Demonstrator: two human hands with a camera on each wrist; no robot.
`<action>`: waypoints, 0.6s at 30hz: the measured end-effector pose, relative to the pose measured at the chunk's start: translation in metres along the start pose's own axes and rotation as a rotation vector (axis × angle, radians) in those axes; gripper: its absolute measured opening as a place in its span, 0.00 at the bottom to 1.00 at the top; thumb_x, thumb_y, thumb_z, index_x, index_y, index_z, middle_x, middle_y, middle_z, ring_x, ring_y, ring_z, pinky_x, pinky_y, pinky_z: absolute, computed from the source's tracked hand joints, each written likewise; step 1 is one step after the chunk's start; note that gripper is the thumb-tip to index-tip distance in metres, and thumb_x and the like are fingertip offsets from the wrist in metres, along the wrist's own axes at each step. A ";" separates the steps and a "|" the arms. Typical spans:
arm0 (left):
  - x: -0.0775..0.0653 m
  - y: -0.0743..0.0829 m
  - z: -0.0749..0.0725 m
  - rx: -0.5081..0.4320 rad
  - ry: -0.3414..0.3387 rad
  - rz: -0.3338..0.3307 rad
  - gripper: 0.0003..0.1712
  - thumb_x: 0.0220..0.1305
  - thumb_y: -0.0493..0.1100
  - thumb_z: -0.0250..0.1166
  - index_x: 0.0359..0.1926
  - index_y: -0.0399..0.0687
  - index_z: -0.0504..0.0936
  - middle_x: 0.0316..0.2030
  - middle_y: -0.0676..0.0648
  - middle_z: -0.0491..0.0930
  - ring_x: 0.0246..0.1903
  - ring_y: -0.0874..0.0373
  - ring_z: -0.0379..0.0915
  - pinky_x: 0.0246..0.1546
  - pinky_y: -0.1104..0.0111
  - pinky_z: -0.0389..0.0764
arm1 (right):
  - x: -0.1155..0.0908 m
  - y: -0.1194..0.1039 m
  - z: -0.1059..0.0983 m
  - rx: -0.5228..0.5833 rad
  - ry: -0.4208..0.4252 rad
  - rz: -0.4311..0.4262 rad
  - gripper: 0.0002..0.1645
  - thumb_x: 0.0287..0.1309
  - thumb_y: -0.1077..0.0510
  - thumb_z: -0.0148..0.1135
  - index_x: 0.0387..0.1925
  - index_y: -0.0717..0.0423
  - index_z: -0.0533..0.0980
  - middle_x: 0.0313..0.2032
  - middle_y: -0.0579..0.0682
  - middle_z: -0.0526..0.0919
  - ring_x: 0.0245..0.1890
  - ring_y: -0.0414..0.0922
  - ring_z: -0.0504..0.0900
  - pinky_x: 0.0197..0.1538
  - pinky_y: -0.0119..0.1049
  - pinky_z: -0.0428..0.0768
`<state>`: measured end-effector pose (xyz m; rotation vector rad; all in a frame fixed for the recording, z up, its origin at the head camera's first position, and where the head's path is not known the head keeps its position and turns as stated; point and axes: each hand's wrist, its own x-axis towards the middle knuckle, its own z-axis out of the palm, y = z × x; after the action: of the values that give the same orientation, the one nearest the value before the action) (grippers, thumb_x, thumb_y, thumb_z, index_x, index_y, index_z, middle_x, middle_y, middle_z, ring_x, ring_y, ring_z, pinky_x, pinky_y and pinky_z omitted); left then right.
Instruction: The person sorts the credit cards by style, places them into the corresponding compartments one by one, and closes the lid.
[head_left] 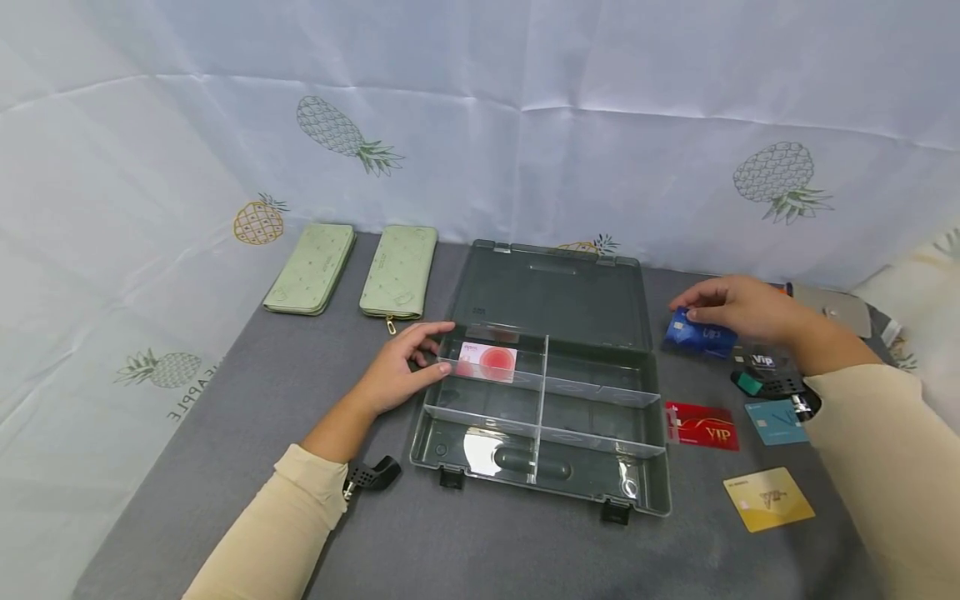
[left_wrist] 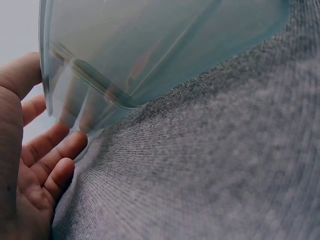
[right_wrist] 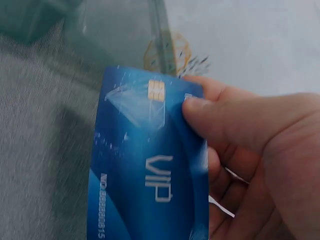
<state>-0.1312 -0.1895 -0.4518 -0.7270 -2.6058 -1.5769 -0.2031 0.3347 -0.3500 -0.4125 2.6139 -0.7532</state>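
Observation:
An open grey-green plastic case [head_left: 600,496] with clear dividers lies in the middle of the grey cloth; its corner [left_wrist: 120,95] shows close up in the left wrist view. A pink and white card [head_left: 487,361] stands in its far left compartment. My left hand [head_left: 401,367] rests with relaxed fingers [left_wrist: 55,155] against the case's left wall. To the right of the case my right hand [head_left: 738,308] pinches a blue VIP card [head_left: 697,336] with a chip [right_wrist: 150,165] between thumb and fingers, just above the cloth.
Two pale green wallets [head_left: 311,268] [head_left: 399,271] lie at the back left. On the right lie a black VIP card [head_left: 761,362], a red VIP card [head_left: 702,426], a teal card [head_left: 776,421] and a gold card [head_left: 768,498]. A grey flat object [head_left: 836,308] sits far right.

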 end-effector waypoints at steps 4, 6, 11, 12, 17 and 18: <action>0.000 0.000 0.000 0.007 0.000 0.001 0.35 0.67 0.39 0.74 0.74 0.48 0.77 0.64 0.42 0.79 0.51 0.50 0.79 0.46 0.63 0.79 | -0.003 -0.022 -0.003 0.018 -0.008 -0.032 0.21 0.80 0.55 0.59 0.67 0.55 0.82 0.67 0.65 0.79 0.64 0.65 0.77 0.61 0.67 0.78; 0.000 0.001 0.000 0.011 -0.001 0.001 0.35 0.67 0.40 0.74 0.74 0.48 0.77 0.64 0.42 0.79 0.51 0.50 0.79 0.46 0.64 0.79 | -0.003 -0.035 -0.002 0.033 -0.020 -0.052 0.21 0.80 0.54 0.60 0.67 0.53 0.83 0.67 0.64 0.79 0.65 0.65 0.77 0.60 0.65 0.79; -0.001 0.001 -0.001 0.017 0.000 -0.007 0.35 0.67 0.42 0.74 0.74 0.49 0.77 0.64 0.42 0.79 0.51 0.50 0.79 0.46 0.63 0.79 | -0.002 -0.067 0.009 0.067 -0.039 -0.117 0.19 0.78 0.54 0.63 0.64 0.49 0.85 0.65 0.60 0.82 0.63 0.60 0.80 0.57 0.55 0.83; -0.001 0.002 -0.001 0.015 0.001 -0.005 0.35 0.67 0.41 0.74 0.74 0.48 0.77 0.64 0.42 0.80 0.51 0.49 0.79 0.46 0.62 0.79 | -0.001 -0.071 0.013 0.071 -0.043 -0.131 0.18 0.78 0.54 0.63 0.63 0.48 0.86 0.64 0.58 0.83 0.62 0.58 0.82 0.57 0.52 0.84; 0.000 0.002 0.000 0.010 0.004 -0.004 0.35 0.67 0.40 0.74 0.73 0.47 0.77 0.63 0.42 0.80 0.51 0.49 0.79 0.46 0.60 0.79 | 0.004 -0.084 0.031 0.092 -0.066 -0.197 0.17 0.77 0.55 0.64 0.61 0.48 0.87 0.60 0.52 0.87 0.60 0.51 0.84 0.57 0.47 0.83; 0.000 0.001 0.000 0.011 0.006 -0.002 0.35 0.67 0.40 0.74 0.73 0.47 0.77 0.63 0.42 0.80 0.51 0.49 0.79 0.46 0.61 0.79 | 0.006 -0.086 0.035 0.099 -0.071 -0.213 0.17 0.77 0.56 0.64 0.61 0.49 0.87 0.59 0.51 0.87 0.59 0.50 0.84 0.57 0.46 0.83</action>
<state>-0.1305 -0.1892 -0.4506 -0.7179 -2.6104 -1.5610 -0.1784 0.2475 -0.3310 -0.6831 2.4803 -0.9149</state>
